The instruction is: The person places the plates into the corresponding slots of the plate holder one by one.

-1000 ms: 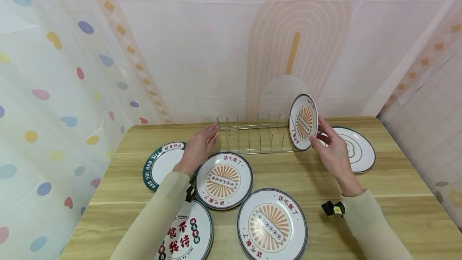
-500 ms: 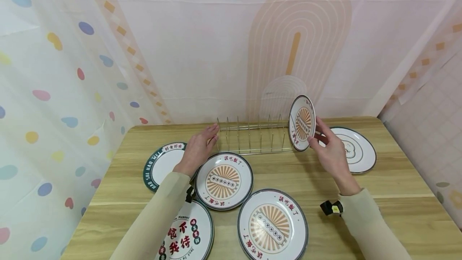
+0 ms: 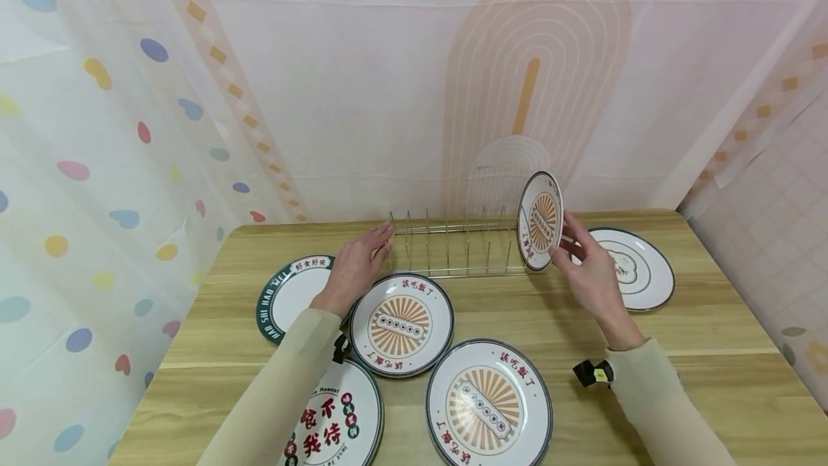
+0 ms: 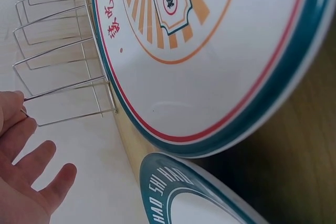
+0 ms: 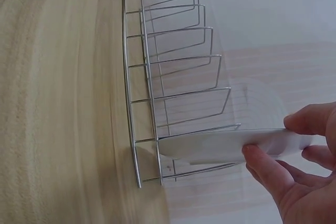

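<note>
- Towards the near edge of the worktop (image 3: 711, 351), a red-lettered plate (image 3: 336, 416) is partly covered by the left sleeve; a large sunburst plate (image 3: 489, 405) is laid to its right.
- Behind these, a second sunburst plate (image 3: 401, 324) is noted.
- Towards the left edge, a green-rimmed plate (image 3: 292, 298) is seen; near the far right corner, a ringed plate (image 3: 637, 268).
- Along the far edge, the wire rack (image 5: 148, 65) is pinched at its left end by the left hand (image 3: 352, 265).
- The upright plate (image 3: 540, 221), at the rack's right end, is grasped between the right hand's (image 3: 591, 272) thumb and fingers.
</note>
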Action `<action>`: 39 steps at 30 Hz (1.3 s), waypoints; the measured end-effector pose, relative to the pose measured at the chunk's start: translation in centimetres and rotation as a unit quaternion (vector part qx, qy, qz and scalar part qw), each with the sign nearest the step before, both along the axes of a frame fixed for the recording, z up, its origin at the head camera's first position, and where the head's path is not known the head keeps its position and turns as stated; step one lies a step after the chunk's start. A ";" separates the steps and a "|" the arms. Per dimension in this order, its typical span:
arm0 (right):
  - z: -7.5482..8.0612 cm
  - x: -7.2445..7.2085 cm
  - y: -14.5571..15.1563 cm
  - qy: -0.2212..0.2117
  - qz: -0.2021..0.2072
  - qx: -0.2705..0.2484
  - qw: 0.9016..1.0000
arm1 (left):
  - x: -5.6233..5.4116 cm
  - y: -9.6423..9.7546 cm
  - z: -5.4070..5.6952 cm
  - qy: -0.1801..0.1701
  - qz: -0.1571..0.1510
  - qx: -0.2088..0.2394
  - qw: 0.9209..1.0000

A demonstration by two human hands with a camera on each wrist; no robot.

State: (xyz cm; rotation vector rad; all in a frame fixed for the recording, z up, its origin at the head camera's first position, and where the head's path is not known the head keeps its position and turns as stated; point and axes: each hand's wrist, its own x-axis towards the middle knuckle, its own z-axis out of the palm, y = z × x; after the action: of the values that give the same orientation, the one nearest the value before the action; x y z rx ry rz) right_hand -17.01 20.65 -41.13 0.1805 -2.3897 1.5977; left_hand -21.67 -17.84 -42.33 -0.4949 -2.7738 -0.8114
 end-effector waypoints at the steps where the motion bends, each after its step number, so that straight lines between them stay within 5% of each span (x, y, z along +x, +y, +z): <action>1: -0.1 0.0 0.0 0.002 0.000 0.003 1.000 | 0.0 0.0 0.0 -0.001 0.000 0.000 1.000; 20: -0.3 0.6 0.2 0.003 0.006 0.016 1.000 | 0.0 0.1 0.0 -0.001 0.002 0.000 1.000; 39: -0.9 3.3 4.2 0.034 -0.049 0.063 0.996 | 0.1 0.0 0.0 0.006 0.002 -0.001 1.000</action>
State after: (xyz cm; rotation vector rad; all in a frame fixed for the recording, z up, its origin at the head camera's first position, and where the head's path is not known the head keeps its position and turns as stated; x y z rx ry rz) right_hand -13.75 24.81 -42.02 0.1380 -2.4086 1.3776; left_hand -21.61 -17.80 -42.29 -0.4939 -2.7637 -0.8009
